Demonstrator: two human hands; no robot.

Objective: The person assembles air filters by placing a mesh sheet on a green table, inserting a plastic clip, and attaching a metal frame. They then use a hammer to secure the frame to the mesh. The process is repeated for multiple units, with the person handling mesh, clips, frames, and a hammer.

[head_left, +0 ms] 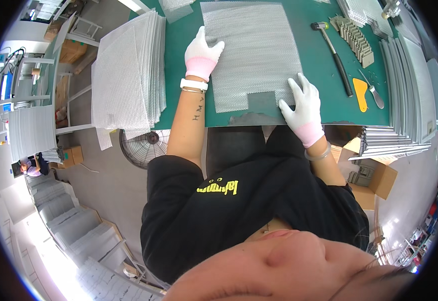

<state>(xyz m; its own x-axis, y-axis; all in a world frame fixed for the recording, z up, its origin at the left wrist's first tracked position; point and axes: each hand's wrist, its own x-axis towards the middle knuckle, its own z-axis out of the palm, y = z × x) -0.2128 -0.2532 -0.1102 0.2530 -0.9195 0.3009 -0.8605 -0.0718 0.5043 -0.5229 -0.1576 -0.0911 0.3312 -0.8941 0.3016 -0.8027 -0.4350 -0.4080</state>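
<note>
A grey metal mesh sheet lies flat on the green table top before me, with a rectangular notch in its near edge. My left hand, in a white glove with a pink cuff, rests at the sheet's left edge, thumb and fingers apart. On the near right corner lies my right hand, gloved the same way, its fingers spread along the edge. Neither hand is wrapped round anything. A dark grey patch shows within the notch.
Stacked mesh sheets stand at the table's left. To the right lie a hammer, a row of small metal plates, a yellow scraper and a screwdriver. Metal frames line the right edge. Below are a fan and a cardboard box.
</note>
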